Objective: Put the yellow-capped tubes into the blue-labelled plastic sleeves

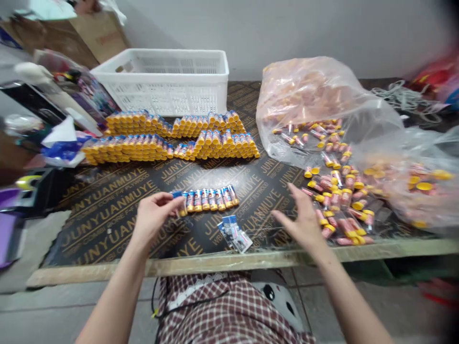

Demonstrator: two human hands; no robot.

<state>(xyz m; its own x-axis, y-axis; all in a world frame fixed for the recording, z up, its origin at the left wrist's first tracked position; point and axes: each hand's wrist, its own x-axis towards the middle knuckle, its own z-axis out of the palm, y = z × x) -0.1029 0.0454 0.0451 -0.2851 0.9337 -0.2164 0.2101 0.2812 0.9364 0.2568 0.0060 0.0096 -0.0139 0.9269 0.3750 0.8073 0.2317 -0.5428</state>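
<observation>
My left hand [158, 212] pinches a small yellow-capped tube [183, 206] with a blue label at the left end of a short row. The row of labelled tubes [211, 199] lies side by side on the dark board. Just below the row is a little stack of blue-and-white printed labels [235, 234]. My right hand [303, 217] is open, thumb and fingers spread, at the left edge of a loose heap of pink tubes with yellow caps [335, 198]. Nothing shows between its fingers.
Stacked labelled tubes [139, 145] line the back in two rows, before a white plastic crate [201, 93]. A large clear bag [304, 91] of tubes stands back right, another bag [416, 167] nearer. Odds and ends crowd the left. The table's front edge [201, 264] is taped.
</observation>
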